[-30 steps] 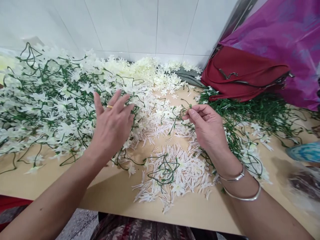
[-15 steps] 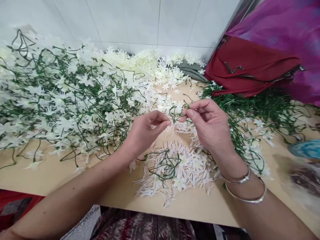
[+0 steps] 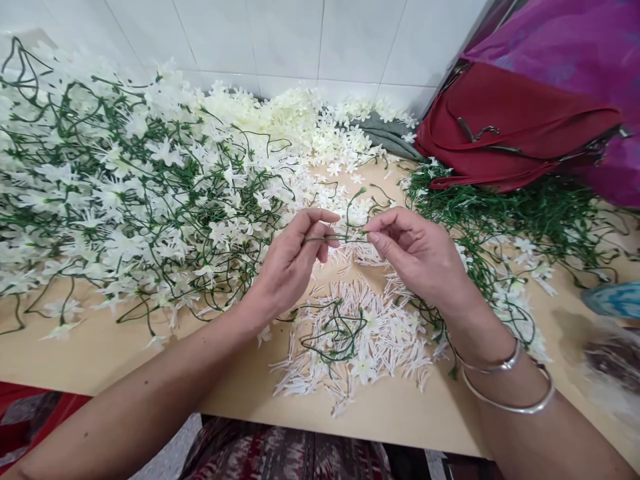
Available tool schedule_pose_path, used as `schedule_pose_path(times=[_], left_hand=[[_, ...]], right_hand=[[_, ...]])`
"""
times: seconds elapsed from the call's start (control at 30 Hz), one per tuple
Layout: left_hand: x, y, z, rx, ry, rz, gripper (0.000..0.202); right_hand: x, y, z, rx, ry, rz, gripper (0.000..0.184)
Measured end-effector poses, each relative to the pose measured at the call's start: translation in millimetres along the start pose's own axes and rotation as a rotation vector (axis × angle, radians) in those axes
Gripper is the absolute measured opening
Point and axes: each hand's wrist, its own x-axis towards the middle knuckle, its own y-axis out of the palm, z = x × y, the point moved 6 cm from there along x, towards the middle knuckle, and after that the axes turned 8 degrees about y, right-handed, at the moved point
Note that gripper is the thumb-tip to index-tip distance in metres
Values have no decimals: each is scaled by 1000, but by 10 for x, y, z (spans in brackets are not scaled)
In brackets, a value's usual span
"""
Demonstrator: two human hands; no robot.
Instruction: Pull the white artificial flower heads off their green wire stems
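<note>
My left hand (image 3: 293, 260) and my right hand (image 3: 417, 257) meet above the middle of the tan table (image 3: 100, 347). Both pinch the same thin green stem (image 3: 345, 235), one at each end, fingers closed on it. Below the hands lies a pile of loose white flower heads (image 3: 360, 340) with a tangled green wire on top. A big heap of white flowers on green stems (image 3: 130, 180) fills the left of the table. My right wrist carries two silver bangles (image 3: 510, 387).
Bare green stems (image 3: 520, 220) lie heaped at the right. A red bag (image 3: 505, 130) and purple cloth (image 3: 565, 47) stand behind them. White tiled wall (image 3: 300, 40) closes the back. A blue object (image 3: 613, 297) sits at the right edge.
My left hand left the flower heap, moved right and closed on the stem that my right hand holds. The right hand stayed almost in place.
</note>
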Motion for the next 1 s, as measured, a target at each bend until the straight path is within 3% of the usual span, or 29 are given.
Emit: schedule_pose_path(times=[0.1,0.17,0.33,0.43,0.5,0.6,0.7,0.77,0.9,1.0], left_hand=[[24,-31,-75,27,74,-18,22],[36,-68,-110,30,122,-53,23],[46,-188,-108,-41,107,-185,25],[32,-149,-99,-94,42,-143,28],[16,-82,-106,-116,9,-69,30],[-12,26,-100,-99,0,63,25],[-47,148,-56,71,54,268,15],[-81,220,-12,232,101,404,12],[-118,264,9,412,179,480,13],[-129,274,13,414,158,468,10]], right_hand=[[-5,42,-54,-58,20,15,5],[9,-5,-93,-101,22,-53,5],[26,-451,-83,-442,-114,-496,15],[17,-579,-58,-602,-177,-621,22],[26,-486,-48,-654,-221,-559,21],[37,-120,-59,-715,-315,-278,17],[18,186,-136,-753,-329,-24,18],[13,254,-204,-779,-282,69,13],[24,189,-260,-795,-209,130,8],[57,64,-242,-763,-160,27,9]])
